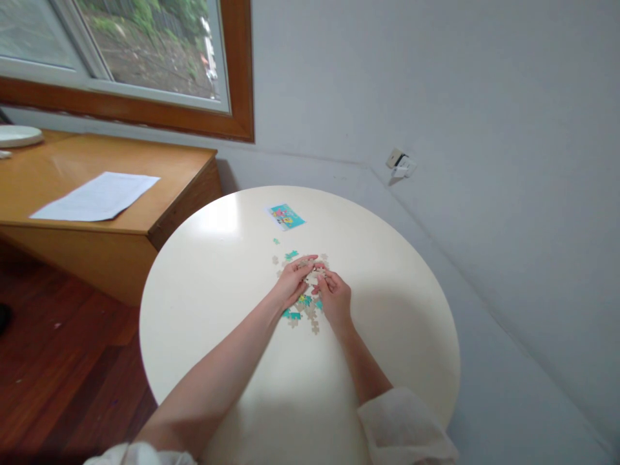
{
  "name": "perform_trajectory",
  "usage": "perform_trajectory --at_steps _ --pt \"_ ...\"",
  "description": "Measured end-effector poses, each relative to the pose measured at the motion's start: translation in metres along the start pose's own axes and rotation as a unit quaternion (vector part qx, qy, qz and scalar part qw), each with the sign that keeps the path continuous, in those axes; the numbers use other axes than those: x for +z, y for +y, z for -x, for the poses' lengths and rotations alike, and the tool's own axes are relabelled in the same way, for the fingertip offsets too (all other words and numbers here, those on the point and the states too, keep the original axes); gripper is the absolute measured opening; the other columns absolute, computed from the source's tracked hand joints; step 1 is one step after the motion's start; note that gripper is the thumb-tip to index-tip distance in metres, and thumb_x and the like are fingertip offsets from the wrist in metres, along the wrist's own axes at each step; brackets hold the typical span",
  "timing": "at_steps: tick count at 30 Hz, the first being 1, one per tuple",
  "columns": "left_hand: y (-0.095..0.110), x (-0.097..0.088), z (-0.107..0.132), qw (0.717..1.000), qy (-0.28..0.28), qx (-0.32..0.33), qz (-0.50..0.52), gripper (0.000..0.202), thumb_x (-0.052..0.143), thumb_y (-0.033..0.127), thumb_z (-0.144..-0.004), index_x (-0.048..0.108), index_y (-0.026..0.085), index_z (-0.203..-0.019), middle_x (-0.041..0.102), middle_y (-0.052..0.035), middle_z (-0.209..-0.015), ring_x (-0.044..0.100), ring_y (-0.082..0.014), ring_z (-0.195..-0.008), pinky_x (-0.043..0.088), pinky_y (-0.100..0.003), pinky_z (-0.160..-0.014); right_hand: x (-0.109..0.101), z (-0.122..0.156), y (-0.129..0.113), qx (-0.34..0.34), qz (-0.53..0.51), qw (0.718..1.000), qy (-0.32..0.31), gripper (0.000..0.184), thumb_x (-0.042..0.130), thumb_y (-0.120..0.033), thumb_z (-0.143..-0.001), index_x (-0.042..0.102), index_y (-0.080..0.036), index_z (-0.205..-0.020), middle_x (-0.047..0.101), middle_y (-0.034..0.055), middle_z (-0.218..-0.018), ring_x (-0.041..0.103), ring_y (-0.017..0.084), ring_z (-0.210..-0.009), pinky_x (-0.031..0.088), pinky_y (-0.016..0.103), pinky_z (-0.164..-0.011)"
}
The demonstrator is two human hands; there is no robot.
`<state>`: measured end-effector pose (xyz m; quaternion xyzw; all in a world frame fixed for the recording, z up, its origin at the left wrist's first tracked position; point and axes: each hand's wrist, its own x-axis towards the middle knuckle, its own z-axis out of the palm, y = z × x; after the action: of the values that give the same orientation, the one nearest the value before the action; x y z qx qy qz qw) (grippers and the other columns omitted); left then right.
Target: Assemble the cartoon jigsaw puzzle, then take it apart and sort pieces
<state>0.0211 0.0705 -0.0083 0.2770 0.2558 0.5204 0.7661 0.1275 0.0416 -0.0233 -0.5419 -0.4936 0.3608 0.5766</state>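
Both my hands meet over a small heap of jigsaw pieces (303, 310) in the middle of a round cream table (208, 290). My left hand (294, 279) reaches in from the left with its fingers pinched on beige pieces. My right hand (334, 298) sits just right of it, fingers curled onto the same cluster of pieces (314, 268). Loose teal and beige pieces (290, 255) lie around and under the hands. A small colourful picture card (285, 216) lies farther back on the table.
A wooden desk (159, 213) stands to the left of the table, with a sheet of paper (97, 196) and a white plate (17, 135) on it. A window is above the desk. A grey wall with a socket (400, 161) runs along the right.
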Motion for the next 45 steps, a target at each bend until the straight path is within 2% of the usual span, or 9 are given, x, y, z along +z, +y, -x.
perform_trajectory --at_steps 4,9,14,18,22,28,33,40,45 --pt "0.000 0.001 0.001 1.000 -0.008 -0.014 0.005 0.039 0.075 0.015 -0.063 0.063 0.013 -0.100 0.070 -0.0080 -0.088 0.062 -0.0128 -0.066 0.046 -0.020 -0.052 -0.001 0.000 0.000 -0.010 0.012 1.000 0.016 0.029 0.058 -0.040 -0.072 0.061 -0.017 -0.090 0.068 0.0013 -0.066 0.060 0.014 -0.048 0.050 0.026 -0.049" --pt "0.001 0.004 0.005 0.999 0.012 -0.029 -0.025 0.043 0.073 0.008 -0.061 0.062 0.014 -0.103 0.068 -0.0021 -0.077 0.059 -0.0079 -0.060 0.044 -0.017 -0.053 -0.002 0.000 -0.001 -0.025 0.006 1.000 0.014 0.029 0.059 -0.037 -0.073 0.060 -0.017 -0.094 0.069 0.0018 -0.071 0.058 0.012 -0.048 0.049 0.025 -0.050" --pt "-0.001 0.004 0.004 0.998 0.041 -0.003 -0.053 0.039 0.077 0.016 -0.059 0.062 0.013 -0.095 0.067 -0.0021 -0.076 0.060 -0.0092 -0.061 0.048 -0.021 -0.059 -0.002 -0.001 -0.002 -0.011 -0.002 0.999 0.034 0.029 0.061 -0.043 -0.070 0.058 -0.017 -0.084 0.062 -0.0028 -0.055 0.055 0.012 -0.044 0.045 0.024 -0.045" --pt "-0.005 0.000 0.000 0.994 0.060 0.029 -0.091 0.032 0.081 0.026 -0.055 0.061 0.012 -0.076 0.061 0.0019 -0.060 0.055 -0.0084 -0.050 0.046 -0.022 -0.053 -0.003 -0.002 -0.004 0.012 -0.026 0.998 0.049 0.038 0.063 -0.049 -0.066 0.057 -0.017 -0.085 0.060 -0.0038 -0.052 0.054 0.012 -0.043 0.045 0.025 -0.045" --pt "-0.006 -0.001 -0.001 0.994 0.048 0.028 -0.095 0.038 0.083 0.033 -0.050 0.058 0.012 -0.070 0.057 0.0035 -0.054 0.054 -0.0092 -0.048 0.045 -0.023 -0.051 -0.003 -0.002 -0.006 0.034 -0.042 0.998 0.034 0.041 0.063 -0.052 -0.065 0.057 -0.017 -0.086 0.058 -0.0048 -0.051 0.053 0.011 -0.042 0.043 0.024 -0.045" --pt "-0.001 0.002 0.003 0.994 0.026 0.015 -0.100 0.042 0.083 0.037 -0.050 0.055 0.014 -0.070 0.053 0.0047 -0.056 0.054 -0.0089 -0.049 0.048 -0.025 -0.054 -0.004 -0.001 -0.008 0.045 -0.048 0.998 -0.006 0.036 0.060 -0.053 -0.068 0.057 -0.017 -0.069 0.057 -0.0034 -0.049 0.052 0.010 -0.043 0.039 0.021 -0.043" --pt "-0.004 0.003 0.001 0.985 0.076 0.054 -0.144 0.037 0.083 0.034 -0.049 0.058 0.013 -0.067 0.054 0.0048 -0.056 0.050 -0.0069 -0.048 0.043 -0.021 -0.049 -0.005 -0.001 -0.007 0.032 -0.023 0.999 0.016 0.035 0.061 -0.052 -0.068 0.057 -0.018 -0.065 0.054 -0.0040 -0.046 0.050 0.009 -0.042 0.039 0.022 -0.043" --pt "-0.009 0.001 -0.003 0.968 0.128 0.089 -0.195 0.029 0.082 0.027 -0.049 0.060 0.014 -0.065 0.051 0.0062 -0.051 0.045 -0.0055 -0.040 0.030 -0.017 -0.039 -0.003 0.000 -0.005 -0.006 0.008 0.998 0.063 0.033 0.064 -0.050 -0.067 0.055 -0.019 -0.069 0.058 -0.0035 -0.051 0.052 0.011 -0.042 0.041 0.023 -0.042" --pt "-0.007 0.002 -0.001 0.976 0.103 0.070 -0.180 0.033 0.081 0.031 -0.050 0.060 0.014 -0.069 0.055 0.0048 -0.056 0.049 -0.0061 -0.044 0.041 -0.020 -0.047 -0.004 -0.002 -0.002 -0.009 -0.002 0.997 0.070 0.035 0.060 -0.052 -0.071 0.056 -0.018 -0.080 0.061 -0.0028 -0.054 0.058 0.013 -0.047 0.047 0.025 -0.048"
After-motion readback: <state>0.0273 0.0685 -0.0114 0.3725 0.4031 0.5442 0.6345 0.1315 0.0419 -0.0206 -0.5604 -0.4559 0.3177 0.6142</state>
